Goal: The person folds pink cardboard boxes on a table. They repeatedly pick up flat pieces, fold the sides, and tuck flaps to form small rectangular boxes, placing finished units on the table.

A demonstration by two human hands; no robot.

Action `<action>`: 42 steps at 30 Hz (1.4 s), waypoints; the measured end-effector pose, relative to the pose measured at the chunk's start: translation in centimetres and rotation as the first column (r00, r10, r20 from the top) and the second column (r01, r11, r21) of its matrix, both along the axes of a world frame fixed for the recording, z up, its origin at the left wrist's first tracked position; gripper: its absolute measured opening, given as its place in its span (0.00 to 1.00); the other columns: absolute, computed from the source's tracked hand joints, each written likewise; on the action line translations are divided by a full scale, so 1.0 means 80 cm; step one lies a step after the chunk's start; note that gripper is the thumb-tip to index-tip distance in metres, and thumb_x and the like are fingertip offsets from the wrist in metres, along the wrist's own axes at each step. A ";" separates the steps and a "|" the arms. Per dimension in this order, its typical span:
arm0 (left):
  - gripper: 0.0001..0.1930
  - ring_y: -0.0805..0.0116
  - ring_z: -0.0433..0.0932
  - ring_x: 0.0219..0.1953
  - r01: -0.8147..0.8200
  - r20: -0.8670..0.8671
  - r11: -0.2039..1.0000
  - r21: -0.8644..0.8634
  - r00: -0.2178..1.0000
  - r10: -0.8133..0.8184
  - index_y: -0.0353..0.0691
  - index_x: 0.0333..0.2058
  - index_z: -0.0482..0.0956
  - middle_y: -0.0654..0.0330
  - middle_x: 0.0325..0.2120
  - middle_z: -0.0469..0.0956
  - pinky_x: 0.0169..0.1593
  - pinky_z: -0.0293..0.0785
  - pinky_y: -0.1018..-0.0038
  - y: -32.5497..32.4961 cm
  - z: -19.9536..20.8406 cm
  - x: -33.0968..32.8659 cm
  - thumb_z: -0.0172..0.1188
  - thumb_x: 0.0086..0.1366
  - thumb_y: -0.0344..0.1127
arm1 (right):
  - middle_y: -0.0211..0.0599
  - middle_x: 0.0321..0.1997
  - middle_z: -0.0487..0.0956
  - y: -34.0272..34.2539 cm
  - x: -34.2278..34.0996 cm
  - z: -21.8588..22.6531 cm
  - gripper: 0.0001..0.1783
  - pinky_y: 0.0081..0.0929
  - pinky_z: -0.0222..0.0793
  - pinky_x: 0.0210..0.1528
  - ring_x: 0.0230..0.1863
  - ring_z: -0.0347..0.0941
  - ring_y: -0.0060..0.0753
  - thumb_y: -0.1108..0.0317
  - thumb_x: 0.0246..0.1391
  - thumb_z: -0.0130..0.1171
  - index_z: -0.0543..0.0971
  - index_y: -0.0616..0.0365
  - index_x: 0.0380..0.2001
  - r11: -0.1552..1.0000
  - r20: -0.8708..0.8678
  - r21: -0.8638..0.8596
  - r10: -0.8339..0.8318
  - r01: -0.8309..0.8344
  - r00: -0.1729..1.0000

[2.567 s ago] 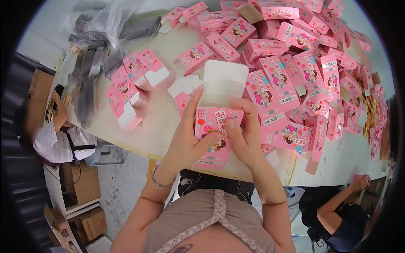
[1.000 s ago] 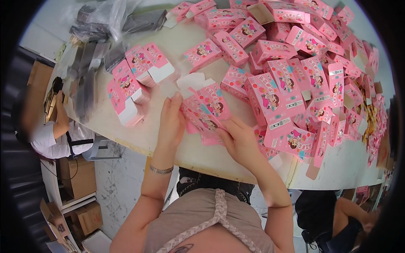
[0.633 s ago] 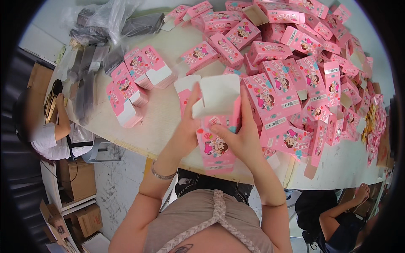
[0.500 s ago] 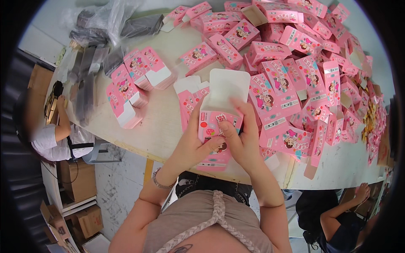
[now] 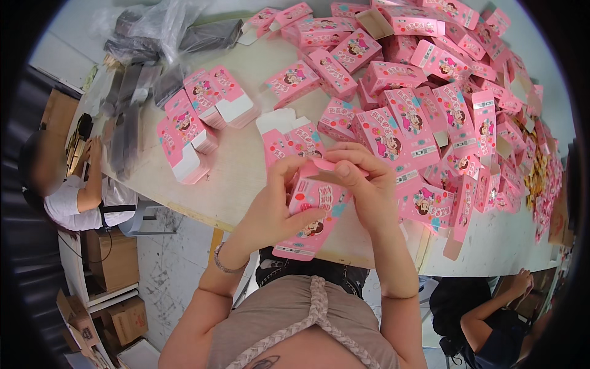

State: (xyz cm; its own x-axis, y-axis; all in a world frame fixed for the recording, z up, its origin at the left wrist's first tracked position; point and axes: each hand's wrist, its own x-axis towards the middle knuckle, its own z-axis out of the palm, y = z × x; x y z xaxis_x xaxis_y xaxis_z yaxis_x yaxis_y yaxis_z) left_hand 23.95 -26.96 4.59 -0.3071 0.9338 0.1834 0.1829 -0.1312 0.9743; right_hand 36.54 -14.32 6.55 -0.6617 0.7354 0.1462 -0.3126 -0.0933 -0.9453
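Observation:
I hold a small pink carton with a cartoon print upright over the near edge of the white table. My left hand grips its left side, thumb across the front. My right hand pinches the top flap, which is folded down over the box opening. Just behind my hands lie flat unfolded pink cartons with white flaps.
A large heap of assembled pink cartons covers the table's right and far side. Stacked flat cartons and grey plastic bags lie at left. A seated person is at left, another person at lower right. Cardboard boxes stand below.
The carton's white top flap stood open half a second ago; it is now folded down under my right fingers. Earlier still I picked this carton up from the table.

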 end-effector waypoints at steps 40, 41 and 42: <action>0.26 0.65 0.71 0.50 -0.381 0.690 0.912 -0.152 0.620 0.374 0.34 0.59 0.56 0.52 0.52 0.67 0.52 0.70 0.68 0.039 -0.052 -0.064 0.51 0.67 0.38 | 0.44 0.40 0.72 -0.018 0.007 -0.037 0.19 0.31 0.71 0.36 0.36 0.74 0.41 0.68 0.52 0.58 0.73 0.57 0.49 0.728 0.498 0.596 -0.004 -0.339 0.867; 0.25 0.67 0.73 0.48 -0.339 0.718 0.937 -0.082 0.632 0.291 0.34 0.59 0.57 0.52 0.50 0.68 0.50 0.72 0.69 0.040 -0.049 -0.064 0.50 0.67 0.37 | 0.45 0.41 0.72 -0.016 0.010 -0.029 0.22 0.31 0.71 0.38 0.38 0.74 0.41 0.67 0.52 0.59 0.72 0.58 0.51 0.774 0.518 0.526 0.037 -0.352 0.855; 0.25 0.69 0.73 0.47 -0.303 0.677 0.950 -0.074 0.685 0.271 0.34 0.59 0.57 0.54 0.48 0.69 0.48 0.72 0.72 0.041 -0.047 -0.059 0.50 0.67 0.36 | 0.46 0.43 0.72 -0.014 0.014 -0.021 0.25 0.31 0.71 0.39 0.39 0.74 0.41 0.67 0.52 0.60 0.70 0.59 0.53 0.815 0.533 0.453 0.078 -0.362 0.842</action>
State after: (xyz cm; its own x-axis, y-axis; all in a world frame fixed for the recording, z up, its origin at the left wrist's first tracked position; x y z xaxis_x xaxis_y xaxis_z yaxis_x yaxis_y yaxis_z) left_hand 19.21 -23.66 0.81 -0.6149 0.7756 -0.1424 -0.4808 -0.2256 0.8473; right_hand 37.63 -15.41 4.86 -0.8821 0.4633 0.0848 0.1475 0.4429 -0.8843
